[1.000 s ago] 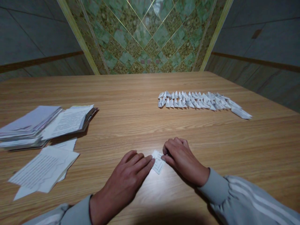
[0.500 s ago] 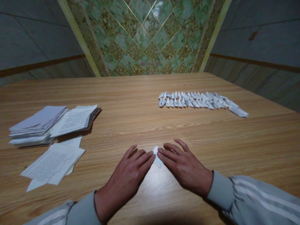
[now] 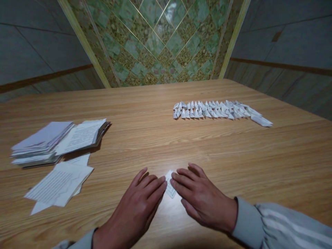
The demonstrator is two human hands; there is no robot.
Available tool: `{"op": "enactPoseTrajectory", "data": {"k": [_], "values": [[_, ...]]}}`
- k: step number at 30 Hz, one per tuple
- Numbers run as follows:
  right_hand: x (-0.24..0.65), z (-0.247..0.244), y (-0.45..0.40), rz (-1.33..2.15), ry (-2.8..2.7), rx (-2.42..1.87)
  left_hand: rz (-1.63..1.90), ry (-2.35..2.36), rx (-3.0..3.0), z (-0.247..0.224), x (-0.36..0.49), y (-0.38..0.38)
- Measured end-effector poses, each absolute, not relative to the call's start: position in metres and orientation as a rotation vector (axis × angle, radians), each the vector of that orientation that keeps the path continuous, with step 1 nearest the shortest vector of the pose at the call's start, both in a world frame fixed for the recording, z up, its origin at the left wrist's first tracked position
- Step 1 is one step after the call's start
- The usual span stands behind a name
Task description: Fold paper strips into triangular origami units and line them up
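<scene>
Stacked papers sit at the left of a wood-grain table, a second pile of printed pages leaning against them, with loose printed sheets fanned out just in front. Toward the center, the person's left hand lies palm down with fingers extended and unclenched, its fingertips touching the left edge of a small folded paper. The paper rests on the table between the two hands, one corner pointing away from the person and another toward them. At its right, the right hand, also unclenched, lays its fingertips over the paper's right edge, the thumb tucked lower and apart from it. A gray sleeve with white stripes covers that arm. Beyond the right hand, well apart, pointed folded paper pieces stand in two close rows
</scene>
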State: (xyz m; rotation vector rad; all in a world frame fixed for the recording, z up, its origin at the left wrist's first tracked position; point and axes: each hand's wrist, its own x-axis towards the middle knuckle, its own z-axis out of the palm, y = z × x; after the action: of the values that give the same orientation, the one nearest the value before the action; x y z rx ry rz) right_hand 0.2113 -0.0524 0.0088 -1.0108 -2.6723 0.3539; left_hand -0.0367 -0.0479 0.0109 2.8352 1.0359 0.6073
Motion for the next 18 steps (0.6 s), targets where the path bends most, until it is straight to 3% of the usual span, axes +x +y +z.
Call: {"op": "enactPoseTrajectory", "data": {"k": [8,12,18], "values": [[0.207,0.019,-0.046,0.462,-2.574,-0.897,0.476,1.001,2.616,0.024,-0.027,-0.023],[0.204,0.022,-0.026,0.578,-2.246,-1.022,0.221,0.96,2.548,0.04,-0.017,-0.01],[0.198,0.016,-0.001,0.809,-1.904,-1.104,0.114,1.037,2.583,0.049,-0.014,-0.007]]}}
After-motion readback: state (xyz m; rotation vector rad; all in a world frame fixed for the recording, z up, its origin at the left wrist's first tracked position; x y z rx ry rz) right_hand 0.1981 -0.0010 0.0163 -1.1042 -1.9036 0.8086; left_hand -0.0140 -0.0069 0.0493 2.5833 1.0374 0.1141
